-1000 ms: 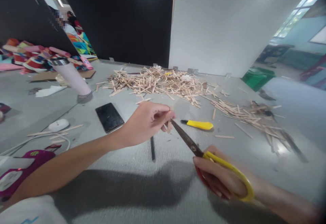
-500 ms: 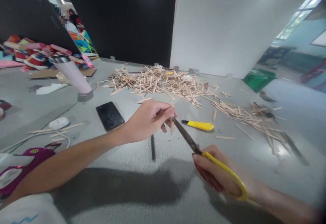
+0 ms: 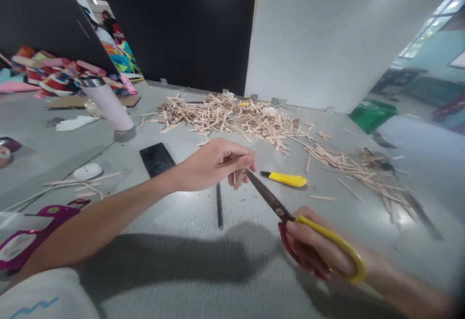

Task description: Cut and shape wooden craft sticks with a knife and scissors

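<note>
Pinched between the thumb and fingers of my left hand [image 3: 214, 164] is a short wooden stick piece [image 3: 239, 179], partly covered by the fingers. My right hand [image 3: 316, 246] grips scissors [image 3: 271, 200] with one yellow and one red handle. The blade tips point up and left and reach the stick at my left fingertips; whether they touch it I cannot tell. Just beyond the blades lies a yellow box cutter [image 3: 286, 179]. A dark pen-like rod [image 3: 219, 206] rests on the table below my left hand.
A big heap of wooden sticks [image 3: 225, 118] lies at the back, with more sticks [image 3: 341, 159] to the right. On the left are a black phone [image 3: 156, 159], a white mouse [image 3: 87, 171], a pink tumbler [image 3: 111, 106] and a purple device [image 3: 47, 232]. Panels [image 3: 174, 28] stand behind.
The stick piece has tilted in my left fingers. My right hand has shifted slightly right and down with the scissors, whose handles look a little wider apart. The view has moved slightly.
</note>
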A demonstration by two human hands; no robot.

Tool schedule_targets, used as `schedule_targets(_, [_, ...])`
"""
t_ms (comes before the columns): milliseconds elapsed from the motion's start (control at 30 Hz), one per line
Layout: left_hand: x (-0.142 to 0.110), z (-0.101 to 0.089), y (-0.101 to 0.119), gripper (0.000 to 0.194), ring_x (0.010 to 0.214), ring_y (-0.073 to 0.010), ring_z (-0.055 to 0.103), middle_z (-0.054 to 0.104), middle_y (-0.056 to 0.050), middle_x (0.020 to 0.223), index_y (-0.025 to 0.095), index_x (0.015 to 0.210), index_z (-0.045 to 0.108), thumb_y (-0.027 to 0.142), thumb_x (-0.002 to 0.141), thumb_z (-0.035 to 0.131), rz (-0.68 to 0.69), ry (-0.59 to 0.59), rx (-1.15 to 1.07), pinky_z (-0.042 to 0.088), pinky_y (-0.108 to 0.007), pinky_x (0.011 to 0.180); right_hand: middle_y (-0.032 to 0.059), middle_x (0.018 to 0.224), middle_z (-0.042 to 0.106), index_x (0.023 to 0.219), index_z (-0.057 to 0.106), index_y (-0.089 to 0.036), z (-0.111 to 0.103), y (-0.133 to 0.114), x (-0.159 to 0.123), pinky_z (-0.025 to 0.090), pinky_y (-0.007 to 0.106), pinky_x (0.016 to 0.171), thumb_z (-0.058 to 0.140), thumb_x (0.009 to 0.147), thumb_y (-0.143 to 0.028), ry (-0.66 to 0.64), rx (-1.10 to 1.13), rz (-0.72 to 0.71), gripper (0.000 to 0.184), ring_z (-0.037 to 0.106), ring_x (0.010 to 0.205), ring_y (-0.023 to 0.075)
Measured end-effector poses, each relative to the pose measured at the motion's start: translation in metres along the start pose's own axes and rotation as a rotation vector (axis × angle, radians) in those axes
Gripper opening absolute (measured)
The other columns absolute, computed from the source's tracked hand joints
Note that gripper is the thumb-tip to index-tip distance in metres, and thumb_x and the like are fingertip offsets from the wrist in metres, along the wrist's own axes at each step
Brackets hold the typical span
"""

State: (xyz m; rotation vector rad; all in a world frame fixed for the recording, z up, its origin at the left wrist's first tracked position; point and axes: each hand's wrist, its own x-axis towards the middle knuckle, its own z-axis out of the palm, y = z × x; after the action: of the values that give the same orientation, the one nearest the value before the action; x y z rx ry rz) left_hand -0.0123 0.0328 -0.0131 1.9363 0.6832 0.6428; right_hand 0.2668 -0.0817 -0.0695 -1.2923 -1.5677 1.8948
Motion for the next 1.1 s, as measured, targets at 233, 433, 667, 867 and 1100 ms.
schedule_targets(233, [-0.001, -0.005, -0.003, 0.040, 0.064, -0.0117, 0.065, 0.075, -0.004, 0.075, 0.015, 0.096, 0.080, 0.047, 0.112, 0.062, 0.021, -0.046, 0.108, 0.048, -0.018, 0.058, -0.0040, 0.045, 0.046, 0.058, 0.051, -0.022, -0.003, 0.004, 0.004, 0.031, 0.021, 0.040, 0.059, 0.099, -0.081, 0.070, -0.143, 0.024, 0.073, 0.040, 0.038, 0.0076])
schedule_targets(433, [0.000, -0.012, -0.005, 0.034, 0.071, -0.0143, 0.072, 0.082, -0.006, 0.083, 0.018, 0.102, 0.086, 0.040, 0.111, 0.062, 0.110, -0.074, 0.218, 0.053, -0.019, 0.065, -0.0040, 0.039, 0.044, 0.049, 0.051, -0.021, -0.005, 0.000, 0.006, 0.028, 0.019, 0.035, 0.064, 0.100, -0.068, 0.007, -0.139, 0.027, 0.070, 0.037, 0.033, 0.0067])
schedule_targets(667, [0.005, -0.023, -0.012, 0.021, 0.085, -0.0176, 0.079, 0.086, -0.006, 0.096, 0.028, 0.111, 0.090, 0.033, 0.106, 0.069, 0.119, -0.130, 0.183, 0.060, -0.023, 0.078, -0.0063, 0.029, 0.028, 0.041, 0.040, -0.026, -0.007, 0.003, 0.015, 0.028, 0.021, 0.026, 0.065, 0.082, -0.084, -0.248, 0.391, 0.224, 0.076, 0.026, 0.022, 0.0076])
schedule_targets(867, [0.009, -0.027, -0.014, 0.031, 0.075, -0.0192, 0.081, 0.082, -0.007, 0.076, 0.022, 0.093, 0.087, 0.043, 0.107, 0.070, 0.025, -0.172, 0.071, 0.062, -0.023, 0.069, -0.0060, 0.035, 0.036, 0.049, 0.048, -0.023, -0.013, 0.004, 0.013, 0.029, 0.018, 0.030, 0.067, 0.090, -0.074, -0.219, 0.149, 0.158, 0.068, 0.032, 0.028, 0.0067])
schedule_targets(1100, [0.012, -0.035, -0.020, 0.034, 0.062, -0.0152, 0.079, 0.083, -0.009, 0.083, 0.016, 0.094, 0.082, 0.042, 0.109, 0.067, -0.060, -0.079, 0.062, 0.062, -0.020, 0.059, -0.0042, 0.057, 0.049, 0.068, 0.051, -0.022, 0.007, -0.010, 0.002, 0.034, 0.019, 0.043, 0.062, 0.099, -0.067, -0.038, -0.213, 0.082, 0.056, 0.044, 0.046, 0.0082])
